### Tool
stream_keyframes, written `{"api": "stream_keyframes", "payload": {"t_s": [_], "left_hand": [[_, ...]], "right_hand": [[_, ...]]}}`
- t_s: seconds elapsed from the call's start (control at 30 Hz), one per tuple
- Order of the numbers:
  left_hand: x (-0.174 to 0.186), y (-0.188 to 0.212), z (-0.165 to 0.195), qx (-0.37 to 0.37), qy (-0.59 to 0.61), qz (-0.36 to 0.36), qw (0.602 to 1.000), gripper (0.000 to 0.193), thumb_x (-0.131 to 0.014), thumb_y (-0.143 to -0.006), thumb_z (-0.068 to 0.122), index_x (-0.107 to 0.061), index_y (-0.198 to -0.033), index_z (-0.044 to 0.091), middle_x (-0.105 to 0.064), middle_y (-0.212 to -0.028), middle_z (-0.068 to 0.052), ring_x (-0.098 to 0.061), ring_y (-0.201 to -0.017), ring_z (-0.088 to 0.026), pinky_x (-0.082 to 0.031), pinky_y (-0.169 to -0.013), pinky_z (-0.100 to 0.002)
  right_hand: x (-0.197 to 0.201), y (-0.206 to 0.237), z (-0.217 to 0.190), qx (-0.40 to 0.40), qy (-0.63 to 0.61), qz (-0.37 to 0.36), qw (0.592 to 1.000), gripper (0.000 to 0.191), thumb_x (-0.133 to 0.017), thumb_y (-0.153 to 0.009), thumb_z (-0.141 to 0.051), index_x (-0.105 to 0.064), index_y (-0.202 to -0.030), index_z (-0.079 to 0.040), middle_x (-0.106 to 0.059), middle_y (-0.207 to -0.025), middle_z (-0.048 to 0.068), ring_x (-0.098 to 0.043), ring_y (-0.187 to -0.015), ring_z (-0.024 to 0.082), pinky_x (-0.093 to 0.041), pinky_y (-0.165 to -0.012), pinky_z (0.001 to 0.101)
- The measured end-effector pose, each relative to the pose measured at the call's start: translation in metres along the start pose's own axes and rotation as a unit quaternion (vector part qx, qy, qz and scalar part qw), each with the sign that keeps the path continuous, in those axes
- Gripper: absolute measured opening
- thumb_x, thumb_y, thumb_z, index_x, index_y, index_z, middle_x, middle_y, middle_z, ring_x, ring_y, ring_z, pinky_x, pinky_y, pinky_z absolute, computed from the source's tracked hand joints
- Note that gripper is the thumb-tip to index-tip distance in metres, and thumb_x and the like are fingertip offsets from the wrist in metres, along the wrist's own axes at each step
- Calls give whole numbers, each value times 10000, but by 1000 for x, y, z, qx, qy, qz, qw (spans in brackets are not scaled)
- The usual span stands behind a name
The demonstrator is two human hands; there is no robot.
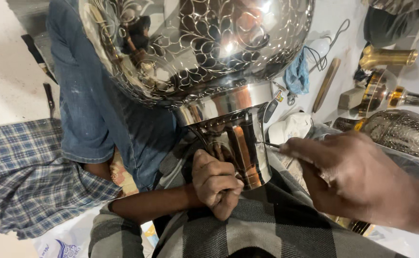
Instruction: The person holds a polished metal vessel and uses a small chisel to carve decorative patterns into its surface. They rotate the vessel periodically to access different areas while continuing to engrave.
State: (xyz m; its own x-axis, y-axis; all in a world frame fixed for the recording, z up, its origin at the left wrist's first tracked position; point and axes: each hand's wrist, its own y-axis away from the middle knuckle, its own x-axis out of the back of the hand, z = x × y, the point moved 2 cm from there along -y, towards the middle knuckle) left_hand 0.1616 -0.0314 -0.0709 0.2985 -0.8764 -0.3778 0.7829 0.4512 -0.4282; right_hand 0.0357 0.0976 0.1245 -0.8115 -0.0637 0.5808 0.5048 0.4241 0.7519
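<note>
Leftmost, a blue checked cloth lies on the floor beside a knee in blue jeans. Next, the left hand is curled into a fist, pressed against the polished base of the big engraved metal vessel, which rests tilted over the lap. Right of the base, the right hand pinches a thin engraving tool, its tip touching the shiny collar. Farther right, brass pieces and another engraved vessel lie on the floor.
</note>
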Motion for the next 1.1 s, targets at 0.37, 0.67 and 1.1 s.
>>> {"api": "stream_keyframes", "payload": {"t_s": [0.37, 0.67, 1.1], "left_hand": [[-17, -5, 5, 46, 10, 97, 994, 165, -675, -683, 159, -644, -836, 104, -604, -735, -56, -425, -635, -189, -337, -707, -400], [-3, -12, 7, 42, -17, -40, 998, 162, -679, -761, 100, -639, -918, 101, -598, -811, -48, -434, -692, -185, -342, -737, -403], [-9, -7, 11, 73, -65, -97, 990, 189, -670, -832, 68, -591, -1000, 101, -549, -900, -55, -428, -723, -178, -337, -790, -406]], "right_hand": [[2, -18, -36, -238, 37, -229, 943, 157, -597, -881, -87, -673, -1001, -154, -603, -550, -10, -564, -404, 129, -462, -383, 268], [-13, -4, -19, 169, 313, -111, 928, 359, -594, -924, -54, -616, -1213, 158, -637, -1046, 381, -663, -430, 223, -497, -260, 302], [1, -25, 92, 668, 575, 147, 450, 504, -573, -1046, -277, -717, -666, 22, -805, -906, 281, -491, -353, 91, -188, -324, 146]]}}
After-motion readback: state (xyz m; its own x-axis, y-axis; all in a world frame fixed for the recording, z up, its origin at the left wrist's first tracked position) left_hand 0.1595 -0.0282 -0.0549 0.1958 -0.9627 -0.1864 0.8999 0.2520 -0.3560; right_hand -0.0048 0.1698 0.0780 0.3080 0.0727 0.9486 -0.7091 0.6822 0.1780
